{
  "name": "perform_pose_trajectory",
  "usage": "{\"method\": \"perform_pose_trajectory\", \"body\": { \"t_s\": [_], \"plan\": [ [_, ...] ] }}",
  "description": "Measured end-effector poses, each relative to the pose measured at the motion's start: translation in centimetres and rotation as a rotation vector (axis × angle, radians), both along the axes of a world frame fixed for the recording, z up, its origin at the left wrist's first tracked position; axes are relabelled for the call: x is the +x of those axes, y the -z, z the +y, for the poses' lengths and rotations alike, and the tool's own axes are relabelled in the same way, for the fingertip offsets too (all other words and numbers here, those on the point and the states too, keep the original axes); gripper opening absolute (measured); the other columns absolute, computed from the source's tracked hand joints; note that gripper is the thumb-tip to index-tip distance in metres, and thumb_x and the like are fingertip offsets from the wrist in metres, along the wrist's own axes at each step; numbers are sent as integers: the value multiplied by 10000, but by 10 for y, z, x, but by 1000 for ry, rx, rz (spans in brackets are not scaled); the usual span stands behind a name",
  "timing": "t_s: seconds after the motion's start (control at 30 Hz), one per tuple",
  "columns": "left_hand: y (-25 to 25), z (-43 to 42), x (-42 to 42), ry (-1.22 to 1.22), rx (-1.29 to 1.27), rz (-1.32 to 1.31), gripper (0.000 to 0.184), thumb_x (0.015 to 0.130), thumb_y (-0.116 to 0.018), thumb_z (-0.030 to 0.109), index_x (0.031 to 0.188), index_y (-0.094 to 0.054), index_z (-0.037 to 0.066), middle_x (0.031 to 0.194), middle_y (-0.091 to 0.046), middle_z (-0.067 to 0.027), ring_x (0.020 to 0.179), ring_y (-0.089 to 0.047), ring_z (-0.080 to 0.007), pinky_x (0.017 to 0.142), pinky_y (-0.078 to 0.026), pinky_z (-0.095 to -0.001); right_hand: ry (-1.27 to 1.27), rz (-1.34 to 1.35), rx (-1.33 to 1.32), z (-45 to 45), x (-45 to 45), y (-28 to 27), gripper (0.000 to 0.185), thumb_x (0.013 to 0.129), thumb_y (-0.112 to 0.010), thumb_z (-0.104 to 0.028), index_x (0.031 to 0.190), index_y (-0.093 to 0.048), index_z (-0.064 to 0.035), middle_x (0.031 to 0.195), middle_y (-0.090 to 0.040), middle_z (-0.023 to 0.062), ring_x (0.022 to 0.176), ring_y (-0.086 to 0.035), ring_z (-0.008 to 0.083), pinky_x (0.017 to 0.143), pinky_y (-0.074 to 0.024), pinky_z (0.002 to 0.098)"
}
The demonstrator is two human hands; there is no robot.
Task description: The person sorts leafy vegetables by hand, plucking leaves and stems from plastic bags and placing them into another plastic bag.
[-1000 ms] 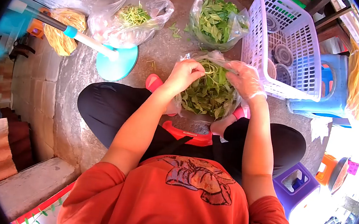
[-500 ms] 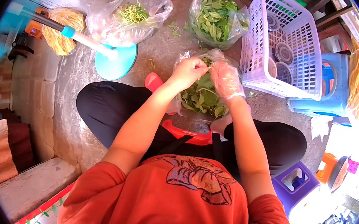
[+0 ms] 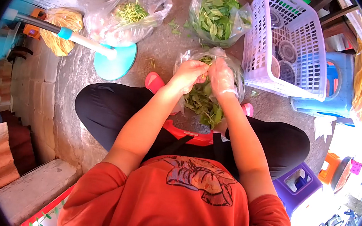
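My left hand [image 3: 189,75], bare, pinches at the top of a stem, its fingertips close to those of my right hand. A clear plastic glove covers my right hand [image 3: 223,77], whose fingers are closed on the greens too. Under both hands lies an open clear bag of leafy greens [image 3: 203,103] on the floor between my feet. Beyond it stands a second bag of leaves [image 3: 218,17]. Farther left, a clear bag [image 3: 107,19] has cut stems [image 3: 132,11] on top. The exact grip at the fingertips is small and partly hidden.
A white plastic basket [image 3: 257,55] with round lids stands at the right, by a blue stool [image 3: 341,81]. On the left are a turquoise round base with a pole [image 3: 114,64] and a yellow bundle [image 3: 61,30]. A purple stool [image 3: 294,186] is beside my right knee.
My right hand has moved left and in to meet my left hand, and its spread fingers have closed. My left hand has shifted only slightly.
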State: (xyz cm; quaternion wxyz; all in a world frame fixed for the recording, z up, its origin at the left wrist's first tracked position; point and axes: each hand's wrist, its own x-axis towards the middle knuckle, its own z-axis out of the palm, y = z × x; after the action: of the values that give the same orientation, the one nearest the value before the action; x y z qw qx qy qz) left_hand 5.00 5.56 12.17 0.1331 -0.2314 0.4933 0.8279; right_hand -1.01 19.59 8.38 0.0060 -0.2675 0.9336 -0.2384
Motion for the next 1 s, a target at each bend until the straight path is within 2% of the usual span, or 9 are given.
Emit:
{"method": "perform_pose_trajectory", "body": {
  "t_s": [0.07,0.17,0.33,0.53,0.63,0.73,0.83,0.9,1.0],
  "plan": [
    [-9,-2,0,-11,13,25,108,877,-571,110,918,-578,10,740,-562,-11,647,-528,-103,637,-464,-257,51,157,82,15,-26,58,144,843,-448,-98,831,-577,-35,781,-579,127,769,-583,287,692,-475,348],
    [-10,-18,1,-30,47,60,111,881,-570,117,922,-576,15,756,-566,-13,660,-540,-105,649,-472,-258,351,-910,-879,21,-15,-55,227,889,-491,-215,937,-599,-21,798,-579,48,727,-525,153,712,-424,292],
    [-10,-11,-8,-135,97,62,128,873,-583,127,931,-576,14,775,-578,-25,671,-555,-113,650,-485,-260,-186,-632,-521,5,-6,-64,278,822,-591,-277,903,-601,-11,713,-576,90,710,-528,168,701,-436,321],
    [17,-21,-9,-527,149,103,44,869,-548,44,888,-542,4,763,-591,-70,673,-595,-171,658,-535,-310,-191,-566,-352,11,-3,-56,270,815,-562,-289,859,-568,-23,797,-597,156,754,-551,277,741,-437,354],
    [23,-33,-10,-610,137,139,69,888,-526,61,907,-521,-5,797,-595,-100,752,-608,-227,771,-531,-382,-111,-673,-172,24,-15,-50,336,809,-545,-324,921,-587,-10,948,-602,203,886,-568,325,809,-431,376],
    [31,-23,-6,-280,55,114,86,834,-527,13,908,-483,19,801,-593,-128,714,-609,-225,703,-539,-362,-43,-692,85,30,-22,-38,410,805,-542,-345,1020,-598,-1,1088,-581,218,1012,-565,330,875,-430,387],
    [58,7,5,-64,-125,-22,118,797,-506,4,844,-413,60,740,-564,-105,617,-557,-169,525,-469,-291,-353,-784,524,18,-8,-28,448,790,-578,-338,1112,-581,-26,1135,-579,183,1051,-562,301,895,-438,374],
    [73,21,14,-27,-207,-104,112,774,-471,6,865,-422,50,699,-538,-89,552,-493,-143,470,-406,-268,-305,-974,811,9,21,2,432,787,-603,-287,1149,-581,-53,1188,-571,137,1074,-564,271,901,-439,427],
    [68,27,15,54,-263,-61,99,752,-446,16,848,-439,42,674,-528,-84,519,-448,-127,439,-349,-253,-143,-782,906,16,72,14,371,754,-619,-244,1061,-631,-36,1141,-592,155,1053,-580,283,849,-479,410]
  ]
}}
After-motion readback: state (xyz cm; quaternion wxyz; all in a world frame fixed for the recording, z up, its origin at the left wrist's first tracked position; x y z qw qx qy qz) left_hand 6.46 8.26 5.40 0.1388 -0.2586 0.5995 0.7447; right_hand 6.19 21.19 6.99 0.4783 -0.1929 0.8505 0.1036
